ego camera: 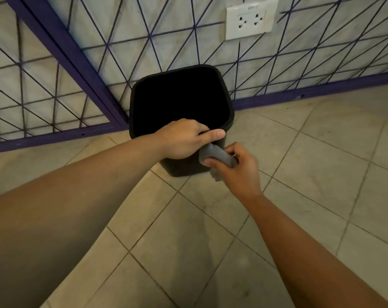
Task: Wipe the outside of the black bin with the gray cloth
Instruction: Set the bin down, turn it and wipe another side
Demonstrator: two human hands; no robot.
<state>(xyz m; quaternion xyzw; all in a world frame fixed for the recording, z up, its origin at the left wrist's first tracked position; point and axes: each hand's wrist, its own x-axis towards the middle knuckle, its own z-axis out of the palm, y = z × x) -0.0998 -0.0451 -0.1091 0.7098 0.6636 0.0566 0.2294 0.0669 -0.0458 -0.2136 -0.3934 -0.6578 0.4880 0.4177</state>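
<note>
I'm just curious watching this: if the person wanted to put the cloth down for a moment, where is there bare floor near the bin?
Bare beige tiled floor lies right of the black plastic bin, bordered by the purple baseboard, and nearer, between the forearms. It is crowded at the bin's near side: the left hand holds the rim, the right hand holds the gray cloth there.

The bin (181, 101) under my left hand (181, 141) looks like matt black plastic, smooth along the rim. The cloth (215, 155) I grip in my right hand (237, 172) is soft, matt gray fabric. Beige floor tiles (300, 174) at lower right look dull and scuffed. The socket (251, 20) at upper right is smooth white plastic. Purple frame (61, 52) at upper left looks like painted metal.
</note>
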